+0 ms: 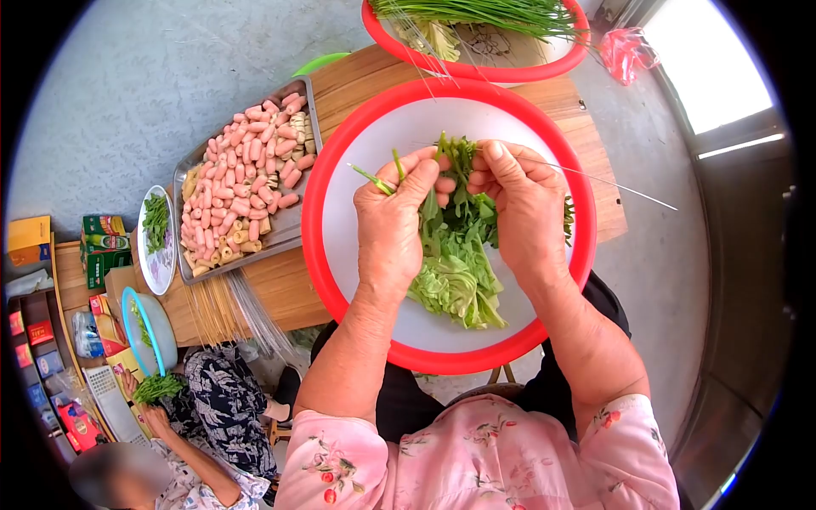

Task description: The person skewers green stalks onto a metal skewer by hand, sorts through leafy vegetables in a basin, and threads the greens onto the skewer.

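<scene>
My left hand is closed, with fingers and thumb pinching a bunch of leafy green stems; cut stem ends stick out past its knuckles. Close beside it, my right hand is closed on a thin metal skewer, which points out to the right beyond the basin. Where the skewer's other end meets the greens is hidden by my fingers. Both hands are above a white basin with a red rim. Pale green lettuce leaves lie in the basin below them.
A metal tray of pink sausage pieces and tan rolls is at left on the wooden table, near a white plate of greens. Loose skewers overhang the edge. Another red-rimmed basin holds chives. A seated person handles greens.
</scene>
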Action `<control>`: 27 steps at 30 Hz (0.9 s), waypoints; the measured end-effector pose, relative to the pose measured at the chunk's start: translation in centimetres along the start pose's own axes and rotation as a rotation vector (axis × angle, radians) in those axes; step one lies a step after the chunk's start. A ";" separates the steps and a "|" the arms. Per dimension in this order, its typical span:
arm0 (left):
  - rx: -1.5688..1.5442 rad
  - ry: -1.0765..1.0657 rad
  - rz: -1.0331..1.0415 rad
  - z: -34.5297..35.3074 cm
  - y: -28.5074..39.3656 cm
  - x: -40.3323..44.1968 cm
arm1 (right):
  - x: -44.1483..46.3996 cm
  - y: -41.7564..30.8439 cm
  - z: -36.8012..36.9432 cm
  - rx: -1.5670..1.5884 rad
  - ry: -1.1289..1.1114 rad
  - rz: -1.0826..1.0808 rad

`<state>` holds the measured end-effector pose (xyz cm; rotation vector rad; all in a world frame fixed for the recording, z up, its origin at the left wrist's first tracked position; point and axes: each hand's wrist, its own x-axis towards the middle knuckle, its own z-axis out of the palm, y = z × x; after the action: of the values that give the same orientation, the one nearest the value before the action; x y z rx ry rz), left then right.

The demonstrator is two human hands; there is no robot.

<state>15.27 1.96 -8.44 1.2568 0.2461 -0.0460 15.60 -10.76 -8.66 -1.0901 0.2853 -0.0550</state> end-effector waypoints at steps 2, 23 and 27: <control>-0.102 0.047 -0.044 -0.3 -0.3 0.4 | 0.5 0.2 -0.4 0.126 0.010 0.066; 0.095 -0.079 -0.118 -0.4 2.2 -0.1 | -0.4 -1.1 0.3 0.005 -0.042 -0.096; 0.103 -0.065 -0.096 -0.4 1.9 0.0 | -0.8 -1.0 0.5 -0.074 -0.052 -0.148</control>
<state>15.50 2.91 -6.74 1.3431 0.2505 -0.1842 15.08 -10.69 -7.37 -1.1832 0.1606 -0.1491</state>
